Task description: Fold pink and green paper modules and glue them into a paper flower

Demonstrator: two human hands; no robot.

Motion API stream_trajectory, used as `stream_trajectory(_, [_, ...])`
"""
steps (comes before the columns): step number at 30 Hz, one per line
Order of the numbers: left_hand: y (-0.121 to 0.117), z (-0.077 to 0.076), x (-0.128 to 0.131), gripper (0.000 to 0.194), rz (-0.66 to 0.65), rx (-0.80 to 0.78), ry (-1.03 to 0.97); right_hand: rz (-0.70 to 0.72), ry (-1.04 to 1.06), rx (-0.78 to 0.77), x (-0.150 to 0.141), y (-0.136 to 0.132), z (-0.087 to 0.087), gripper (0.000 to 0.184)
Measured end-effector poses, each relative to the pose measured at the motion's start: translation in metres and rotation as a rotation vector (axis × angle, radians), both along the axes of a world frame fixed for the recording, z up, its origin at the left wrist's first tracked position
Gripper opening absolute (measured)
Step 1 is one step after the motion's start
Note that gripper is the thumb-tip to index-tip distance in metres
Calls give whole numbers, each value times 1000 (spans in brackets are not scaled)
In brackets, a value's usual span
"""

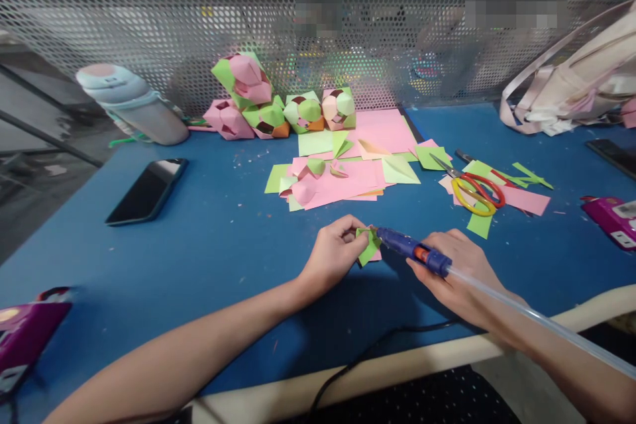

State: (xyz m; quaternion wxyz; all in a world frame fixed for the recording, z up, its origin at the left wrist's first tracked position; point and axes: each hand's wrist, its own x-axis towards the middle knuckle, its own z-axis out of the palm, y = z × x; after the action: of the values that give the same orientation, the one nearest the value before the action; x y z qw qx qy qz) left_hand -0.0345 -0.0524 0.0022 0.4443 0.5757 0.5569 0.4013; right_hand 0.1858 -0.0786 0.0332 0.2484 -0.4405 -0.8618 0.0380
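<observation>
My left hand (335, 248) pinches a small folded piece of green and pink paper (368, 248) above the table. In my right hand (462, 271) is a blue glue gun (405, 245), its nozzle touching or very close to the paper's upper edge. A long clear glue stick (536, 318) runs out of the gun's back, over my right forearm. Behind my hands lie stacked pink and green paper sheets (348, 184) with several curled, folded pieces on top. Red-and-yellow-handled scissors (474, 192) rest among paper scraps to the right.
Folded paper balls (243, 83) stand against the perforated metal panel (387, 26). On the left are a bottle (144, 109) and a phone (148, 192). Purple devices (30, 338) sit at both sides. A bag (571, 86) is at back right; a black cord (368, 351) crosses the front edge.
</observation>
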Motion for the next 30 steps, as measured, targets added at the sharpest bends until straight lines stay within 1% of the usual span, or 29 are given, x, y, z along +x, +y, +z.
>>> stream_trajectory(7, [0,0,-1,13,-13,25,44,33,-17,-3,2,1,-4,10])
stream_trajectory(14, [1,-3,-1,14,-9,20,26,-13,-16,-14,1,0,2,13])
stream_trajectory(19, [1,-5,-2,14,-31,38,23,25,-34,-8,0,1,4,10])
stream_trajectory(24, [1,-5,-1,13,-21,37,27,9,-68,6,2,0,2,10])
stream_trajectory(30, [1,-7,-2,15,-22,64,38,49,-89,31,2,0,3,10])
